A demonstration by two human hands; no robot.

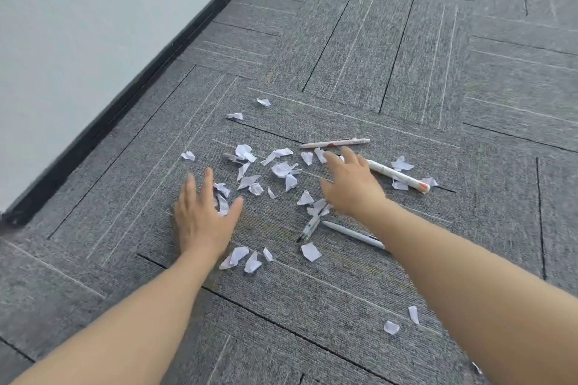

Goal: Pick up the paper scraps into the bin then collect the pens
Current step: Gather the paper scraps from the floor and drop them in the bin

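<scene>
Ribbed grey carpet [359,50] holds crumpled paper scraps [283,169], slim pens [335,143]; left hand [201,216], right hand [352,185] spread

Carpet [406,50]: grey, fine pale and black stripes. Paper scraps [283,169]: white. Pens [334,143]: white. Skirting [131,97]: black.

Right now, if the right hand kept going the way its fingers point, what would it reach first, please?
Probably the paper scrap just past the right hand's fingertips, then the beige pen; height above the carpet is unclear.

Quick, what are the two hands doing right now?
Left hand: open, fingers spread, holding nothing.
Right hand: open, fingers spread, holding nothing.
</scene>
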